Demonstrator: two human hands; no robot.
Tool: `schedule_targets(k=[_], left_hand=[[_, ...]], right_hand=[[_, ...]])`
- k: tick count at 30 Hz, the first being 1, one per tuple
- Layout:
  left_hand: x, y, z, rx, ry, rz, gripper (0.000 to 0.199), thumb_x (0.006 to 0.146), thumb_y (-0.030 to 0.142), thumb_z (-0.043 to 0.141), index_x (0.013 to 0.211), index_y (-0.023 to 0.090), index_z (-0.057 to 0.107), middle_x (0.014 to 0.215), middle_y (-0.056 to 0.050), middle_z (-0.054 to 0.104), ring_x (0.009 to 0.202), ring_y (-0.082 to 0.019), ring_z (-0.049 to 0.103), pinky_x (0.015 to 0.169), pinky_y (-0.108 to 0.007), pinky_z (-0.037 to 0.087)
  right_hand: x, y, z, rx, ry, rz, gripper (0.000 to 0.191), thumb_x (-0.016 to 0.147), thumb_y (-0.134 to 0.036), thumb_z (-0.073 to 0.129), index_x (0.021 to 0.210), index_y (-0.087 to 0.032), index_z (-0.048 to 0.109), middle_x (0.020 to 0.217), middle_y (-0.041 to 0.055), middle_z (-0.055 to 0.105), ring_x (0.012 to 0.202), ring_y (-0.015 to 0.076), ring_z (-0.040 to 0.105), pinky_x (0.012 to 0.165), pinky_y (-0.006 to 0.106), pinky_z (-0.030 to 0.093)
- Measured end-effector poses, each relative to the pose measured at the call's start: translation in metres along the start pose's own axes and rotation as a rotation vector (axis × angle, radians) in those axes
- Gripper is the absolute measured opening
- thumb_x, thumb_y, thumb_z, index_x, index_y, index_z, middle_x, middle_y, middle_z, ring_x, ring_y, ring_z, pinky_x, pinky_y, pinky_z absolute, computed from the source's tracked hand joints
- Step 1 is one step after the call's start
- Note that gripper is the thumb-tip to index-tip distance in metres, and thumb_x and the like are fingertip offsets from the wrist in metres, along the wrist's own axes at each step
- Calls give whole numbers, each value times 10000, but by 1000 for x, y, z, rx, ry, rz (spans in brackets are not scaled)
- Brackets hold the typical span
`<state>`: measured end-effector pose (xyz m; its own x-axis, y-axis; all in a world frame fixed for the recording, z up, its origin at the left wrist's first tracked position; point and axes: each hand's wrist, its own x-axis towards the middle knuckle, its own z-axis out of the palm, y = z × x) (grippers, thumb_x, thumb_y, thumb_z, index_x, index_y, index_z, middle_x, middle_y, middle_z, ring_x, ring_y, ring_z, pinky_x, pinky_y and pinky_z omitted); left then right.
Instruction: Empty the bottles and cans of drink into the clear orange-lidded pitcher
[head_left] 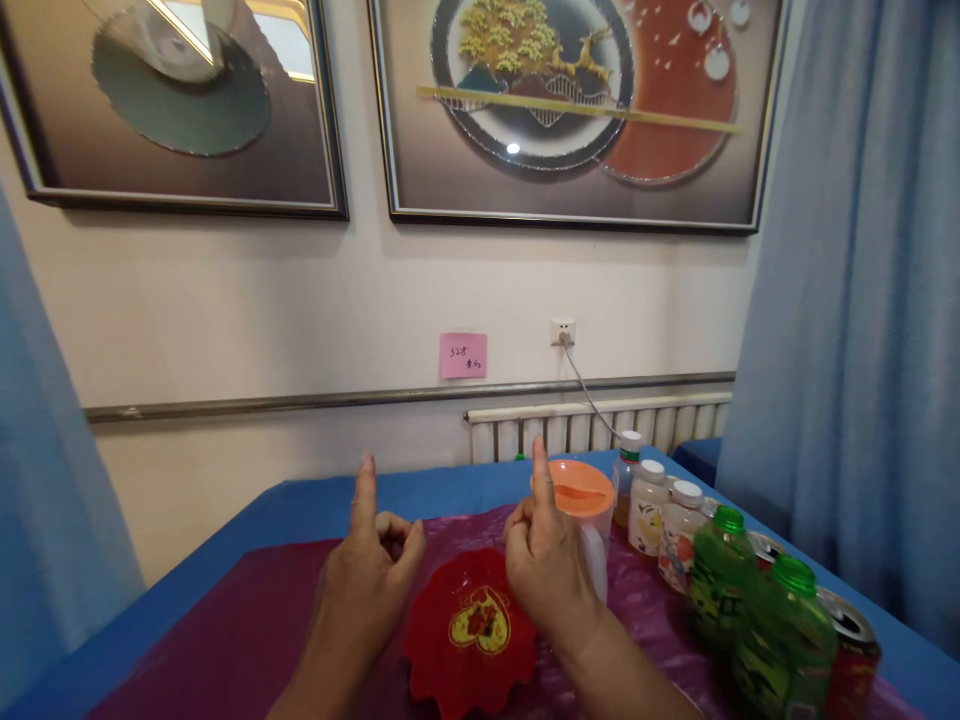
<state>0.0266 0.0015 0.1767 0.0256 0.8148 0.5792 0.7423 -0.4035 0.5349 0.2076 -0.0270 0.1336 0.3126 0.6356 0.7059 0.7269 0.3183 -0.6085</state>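
Note:
Both hands are raised over the table with their index fingers pointing up. My left hand (367, 575) has its thumb held out to the side and the other fingers curled, with nothing in it. My right hand (547, 560) also points upward, its remaining fingers folded, and carries nothing. Between and below the hands lies a red scalloped plate (442, 640) with a gold heart design. Behind my right hand, partly covered by it, stands a clear pitcher with an orange lid (581, 490).
Along the right side stand a small bottle (627, 480), white-capped jars (648, 510), green plastic bottles (787, 640) and cans (851, 640). A purple sheet (255, 610) covers part of the blue tablecloth (315, 492). Behind are a radiator (585, 430) and a plugged-in cord (589, 385).

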Motion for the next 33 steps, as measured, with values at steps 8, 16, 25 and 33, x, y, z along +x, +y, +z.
schedule_targets(k=[8,16,25,33], left_hand=[[-5,8,0,-3,2,-5,872,899,424,493,1620,215,49,644,89,630,511,-143,598,517,-231,401],[-5,1,5,2,-38,-10,900,885,433,495,1617,232,12,642,101,626,524,-150,606,535,-249,423],[-5,1,5,17,-57,20,844,890,469,490,1610,209,132,655,96,642,524,-137,597,525,-231,414],[-3,-16,6,-21,-77,107,502,881,508,514,1319,282,607,731,60,699,615,-137,657,606,-243,459]], right_hand=[[-3,-5,-5,122,-10,-46,861,842,-63,385,1636,-128,57,628,-35,588,548,174,576,606,287,476],[-7,-2,0,112,-77,-33,833,854,-58,375,1631,-132,84,659,-10,638,577,187,615,608,290,479],[-15,-14,1,31,-192,-48,871,834,-52,406,1632,-113,64,673,12,660,586,198,633,549,273,441],[-31,-48,-2,-130,-629,-118,919,804,-159,494,1626,-71,92,939,165,765,751,322,735,636,393,535]])
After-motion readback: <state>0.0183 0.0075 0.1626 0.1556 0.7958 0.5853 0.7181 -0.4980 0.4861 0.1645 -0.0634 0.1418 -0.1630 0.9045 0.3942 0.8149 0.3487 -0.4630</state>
